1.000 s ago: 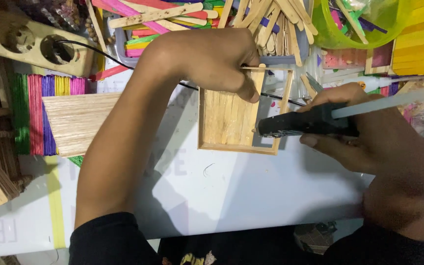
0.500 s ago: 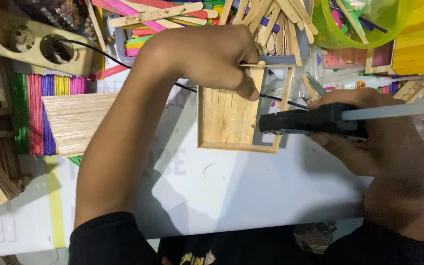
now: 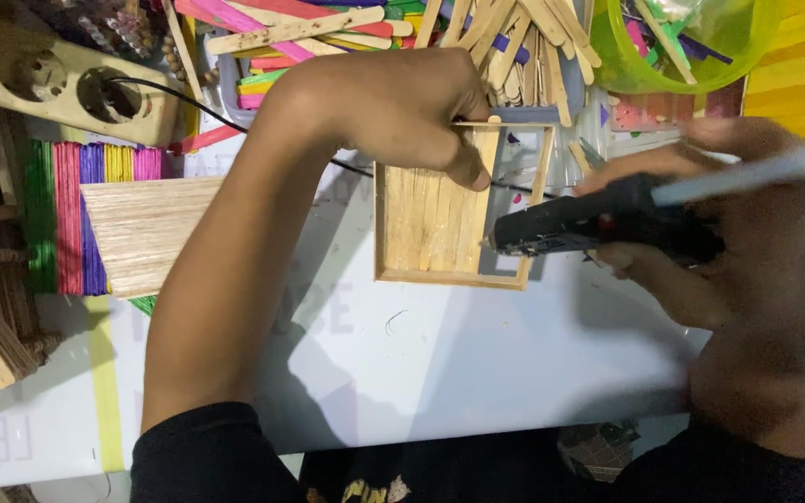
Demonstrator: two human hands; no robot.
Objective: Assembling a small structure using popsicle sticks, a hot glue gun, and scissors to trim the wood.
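Right now the left hand (image 3: 402, 112) is pressing down on the top edge of the stick tray (image 3: 440, 219), a shallow rectangular frame of plain wooden sticks lying flat on the white board (image 3: 402, 373), fingers curled closed over the frame's upper rail near the top-right corner. The right hand (image 3: 729, 251) is wrapping closed around a black glue gun (image 3: 598, 224), w/ the nozzle pointing left and sitting at the tray's right side, approx. at the open strip between the laid floor sticks and the right rail. The tray's long axis is running top to bottom in view; the gun is lying across it, roughly at a right angle. So the right hand is approaching from the right, the left hand from above. Loose coloured sticks (image 3: 281, 28) are piling behind, a green tub (image 3: 691, 47) is sitting top right, and a power strip (image 3: 67, 88) is sitting top left.
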